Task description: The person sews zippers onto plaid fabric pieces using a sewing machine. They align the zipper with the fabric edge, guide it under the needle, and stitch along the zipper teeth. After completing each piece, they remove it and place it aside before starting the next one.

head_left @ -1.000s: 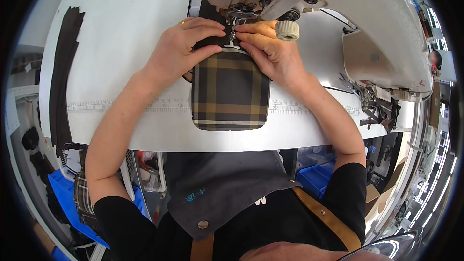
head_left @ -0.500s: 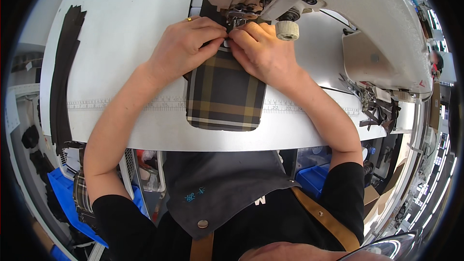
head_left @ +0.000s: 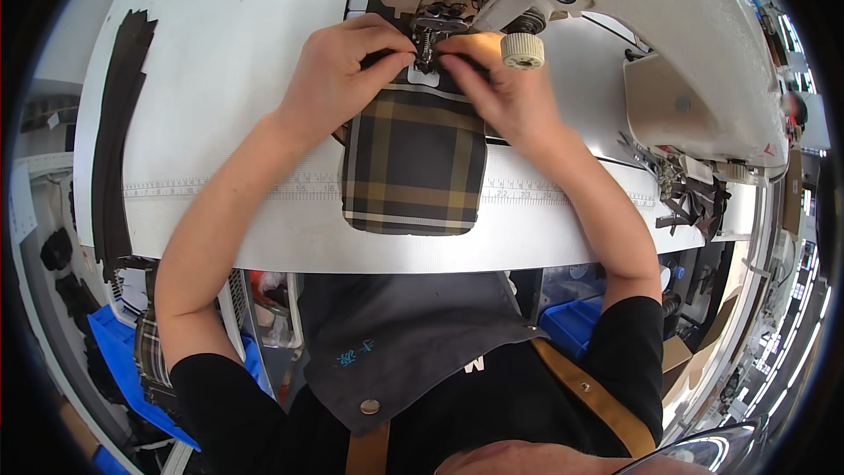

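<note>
A plaid fabric piece [head_left: 413, 163] in dark grey, olive and tan lies flat on the white table, its far edge by the presser foot [head_left: 427, 46] of a sewing machine. Just in front of the foot shows a small pale patch [head_left: 424, 78]. To the left of the foot, my left hand [head_left: 343, 75] has thumb and forefinger pinched together; what lies between them is too small to tell. My right hand [head_left: 510, 92] is on the other side, thumb and fingertips drawn in close to the foot, what they grip hidden.
The machine's arm [head_left: 668, 26] spans the upper right, with a cream knob [head_left: 522, 51] near my right hand. Dark fabric strips [head_left: 121, 132] lie at the table's left. Scissors [head_left: 640, 157] and dark scraps [head_left: 690, 202] are at the right. A printed ruler [head_left: 290, 189] crosses the table.
My hands have moved apart, the right one shifting rightward, so the presser foot and pale patch show between them. The plaid piece has shifted slightly right and away from me.
</note>
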The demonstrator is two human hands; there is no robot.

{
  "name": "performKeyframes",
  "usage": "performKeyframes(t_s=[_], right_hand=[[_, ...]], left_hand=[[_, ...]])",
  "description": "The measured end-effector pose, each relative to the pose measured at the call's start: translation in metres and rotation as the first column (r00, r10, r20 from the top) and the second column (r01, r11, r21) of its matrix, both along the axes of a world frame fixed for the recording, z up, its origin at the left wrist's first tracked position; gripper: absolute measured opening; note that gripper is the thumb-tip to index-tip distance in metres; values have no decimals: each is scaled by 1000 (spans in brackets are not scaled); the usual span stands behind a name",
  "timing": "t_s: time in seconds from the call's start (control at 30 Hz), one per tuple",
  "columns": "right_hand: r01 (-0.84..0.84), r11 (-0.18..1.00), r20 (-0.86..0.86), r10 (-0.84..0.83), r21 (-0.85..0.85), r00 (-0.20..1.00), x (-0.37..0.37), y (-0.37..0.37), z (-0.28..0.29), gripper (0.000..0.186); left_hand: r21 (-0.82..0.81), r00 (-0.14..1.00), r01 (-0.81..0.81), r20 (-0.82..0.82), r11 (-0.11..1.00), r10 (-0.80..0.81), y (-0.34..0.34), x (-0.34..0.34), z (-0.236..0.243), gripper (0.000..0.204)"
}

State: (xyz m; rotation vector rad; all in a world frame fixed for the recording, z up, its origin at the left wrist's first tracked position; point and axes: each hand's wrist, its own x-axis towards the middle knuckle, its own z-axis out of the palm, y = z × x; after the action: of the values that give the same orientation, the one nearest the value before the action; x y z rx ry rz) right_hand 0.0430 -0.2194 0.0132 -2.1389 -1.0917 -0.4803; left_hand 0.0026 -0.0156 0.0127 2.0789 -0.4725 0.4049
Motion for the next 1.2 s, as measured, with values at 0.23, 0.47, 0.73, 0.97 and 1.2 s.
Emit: performKeyframes(t_s=[0.23, 0.47, 0.73, 0.97, 1.2], right_hand=[[-190, 978, 56, 195, -83, 979, -46, -19, 20, 18], [-75, 958, 252, 148, -279, 956, -40, 4, 7, 28], [-22, 966, 162, 66, -257, 985, -48, 5, 3, 36], [-30, 967, 203, 83, -253, 976, -44, 6, 3, 34], [-123, 963, 144, 161, -239, 976, -42, 1, 8, 38]], left_hand=[[-96, 980, -22, -200, 995, 2, 3, 3, 1, 11], [-86, 991, -6, -136, 996, -5, 3, 0, 3, 11], [108, 998, -3, 56, 994, -3, 0, -7, -4, 10], [93, 997, 6, 78, 996, -14, 2, -1, -7, 9], [82, 998, 8, 55, 997, -13, 4, 2, -7, 10]])
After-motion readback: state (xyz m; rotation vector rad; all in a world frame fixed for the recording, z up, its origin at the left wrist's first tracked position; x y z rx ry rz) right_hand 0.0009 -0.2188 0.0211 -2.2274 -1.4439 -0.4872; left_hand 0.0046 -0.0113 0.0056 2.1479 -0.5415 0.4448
